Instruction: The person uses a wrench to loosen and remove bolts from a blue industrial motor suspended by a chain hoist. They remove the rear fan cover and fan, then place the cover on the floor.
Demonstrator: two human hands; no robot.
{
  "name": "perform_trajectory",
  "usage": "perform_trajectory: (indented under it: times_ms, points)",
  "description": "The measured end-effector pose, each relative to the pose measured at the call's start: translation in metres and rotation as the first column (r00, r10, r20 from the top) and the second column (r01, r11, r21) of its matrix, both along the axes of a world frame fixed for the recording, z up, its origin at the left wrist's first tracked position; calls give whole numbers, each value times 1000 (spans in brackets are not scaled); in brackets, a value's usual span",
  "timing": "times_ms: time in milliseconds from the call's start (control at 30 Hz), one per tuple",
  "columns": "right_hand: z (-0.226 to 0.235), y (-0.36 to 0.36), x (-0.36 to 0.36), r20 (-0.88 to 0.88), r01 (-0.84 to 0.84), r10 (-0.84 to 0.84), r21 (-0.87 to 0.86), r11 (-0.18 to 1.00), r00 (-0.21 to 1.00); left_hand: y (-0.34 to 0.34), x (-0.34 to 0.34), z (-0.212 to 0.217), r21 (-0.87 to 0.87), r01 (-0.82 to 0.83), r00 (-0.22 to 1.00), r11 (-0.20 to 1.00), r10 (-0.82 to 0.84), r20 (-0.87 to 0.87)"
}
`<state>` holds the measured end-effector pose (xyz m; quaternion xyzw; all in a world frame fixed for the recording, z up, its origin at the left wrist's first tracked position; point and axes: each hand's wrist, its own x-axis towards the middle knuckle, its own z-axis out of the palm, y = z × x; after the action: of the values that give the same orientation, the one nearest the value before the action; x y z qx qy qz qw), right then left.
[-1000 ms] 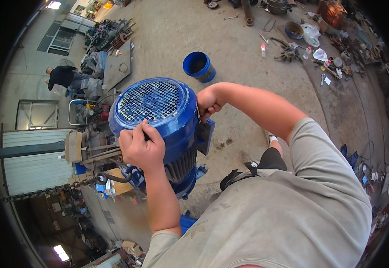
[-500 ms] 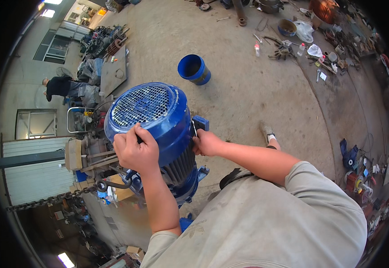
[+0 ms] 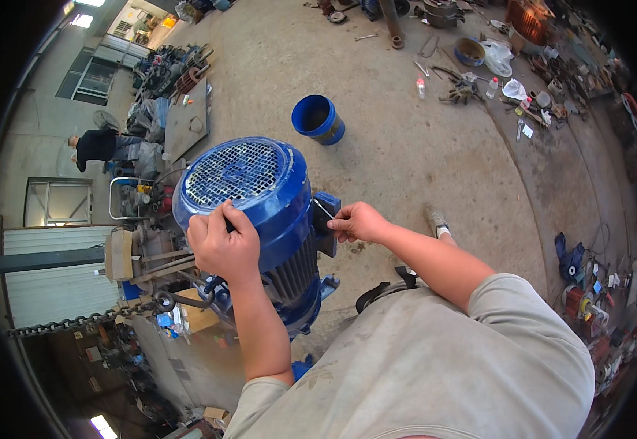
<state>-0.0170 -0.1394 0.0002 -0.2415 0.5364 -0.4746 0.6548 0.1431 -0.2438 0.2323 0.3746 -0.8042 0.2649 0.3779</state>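
In front of me stands a large blue electric motor (image 3: 282, 197), its round mesh fan cover (image 3: 232, 174) facing up and its ribbed body below. My left hand (image 3: 223, 241) is closed at the near rim of the cover. A dark bit shows between its thumb and fingers, too small to name. My right hand (image 3: 359, 222) pinches a slim metal wrench (image 3: 323, 210) by its near end, at the motor's right side. The far end of this wrench lies against the blue foot (image 3: 327, 201) of the motor; the exact contact is hidden.
A blue bucket (image 3: 318, 119) stands on the concrete floor beyond the motor. At left, a chain with a hook (image 3: 165, 301) runs close to the motor. Tools, bottles and scrap litter the right side. Another person (image 3: 99, 146) is far left.
My right hand has shifted a little right and up, away from the motor's side, and the wrench has swung from nearly upright to slanting. My left hand stays at the rim.
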Motion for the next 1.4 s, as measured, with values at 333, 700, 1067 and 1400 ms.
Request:
perform_trajectory:
  times_ms: [333, 700, 1067, 1400]
  points:
    - [-9, -7, -23, -114, -50, 47, -22, 999, 992, -3, 3, 1, 9, 39, 999, 999, -39, -10]
    - [-12, -22, -43, 176, -185, 164, 112, 976, 971, -9, 9, -1, 19, 82, 996, 996, -81, -23]
    - [-20, -70, -79, 185, -272, 257, 59, 961, 949, -5, 8, 7, 84, 100, 994, 991, -97, -43]
    - [27, -119, -103, -381, -535, 450, -151, 831, 808, -4, 6, 12, 109, 89, 995, 990, -84, -50]
